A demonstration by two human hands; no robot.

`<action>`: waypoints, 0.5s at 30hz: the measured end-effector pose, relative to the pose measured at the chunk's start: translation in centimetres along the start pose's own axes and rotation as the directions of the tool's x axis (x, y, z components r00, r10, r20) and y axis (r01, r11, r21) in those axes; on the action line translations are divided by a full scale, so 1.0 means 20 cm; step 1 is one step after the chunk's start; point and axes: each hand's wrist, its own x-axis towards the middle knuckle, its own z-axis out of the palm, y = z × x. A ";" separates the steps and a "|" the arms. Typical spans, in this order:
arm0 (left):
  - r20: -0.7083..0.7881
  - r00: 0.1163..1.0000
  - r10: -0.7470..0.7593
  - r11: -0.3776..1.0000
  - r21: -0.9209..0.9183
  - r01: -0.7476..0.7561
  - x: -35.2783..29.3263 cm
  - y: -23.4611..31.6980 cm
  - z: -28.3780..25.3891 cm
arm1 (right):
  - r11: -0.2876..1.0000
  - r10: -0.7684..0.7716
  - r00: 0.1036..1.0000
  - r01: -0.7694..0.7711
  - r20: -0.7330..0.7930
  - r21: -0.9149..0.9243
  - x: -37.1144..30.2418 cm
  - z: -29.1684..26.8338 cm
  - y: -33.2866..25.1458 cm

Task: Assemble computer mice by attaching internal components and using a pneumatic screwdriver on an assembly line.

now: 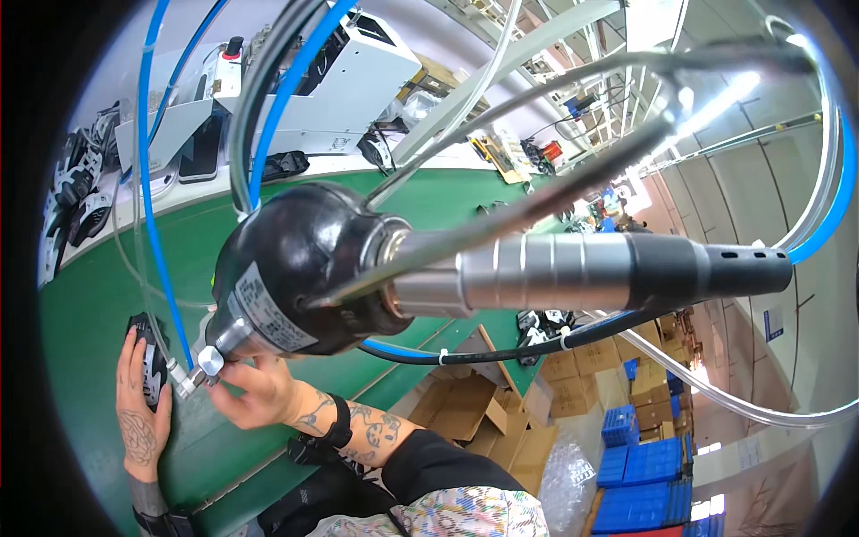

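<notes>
My left hand [140,425] lies at the left of the green work surface, its fingers along one side of a black moulded part [148,351] with white marks and its thumb on the other. Close by on the right, my right hand [259,391] is closed, thumb and fingers drawn together behind a silver metal fitting [208,362]; what they pinch is hidden. That fitting sits at the lower end of a large hanging tool with a glossy black housing [300,242] and a grey cylindrical body [537,271], which covers the middle of the view.
Blue air hoses [148,179] and dark cables [510,219] run around the tool. Black and white parts [80,192] pile up at far left, near a phone [201,152] and a white machine [349,80]. Cardboard boxes [456,407] and blue crates [640,474] stand at lower right.
</notes>
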 end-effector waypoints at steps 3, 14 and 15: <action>0.007 1.000 0.008 1.000 0.000 -0.008 0.02 0.02 0.00 | 1.000 0.020 1.000 -0.020 0.000 0.021 0.01 -0.02 -0.03; 0.004 1.000 -0.025 1.000 -0.003 0.025 0.01 0.03 0.02 | 0.992 0.028 0.999 -0.024 -0.033 0.123 0.01 -0.01 -0.07; 0.027 0.998 -0.052 0.999 -0.011 0.052 0.01 0.03 0.02 | 0.992 0.029 0.999 -0.025 -0.033 0.124 0.02 0.00 -0.07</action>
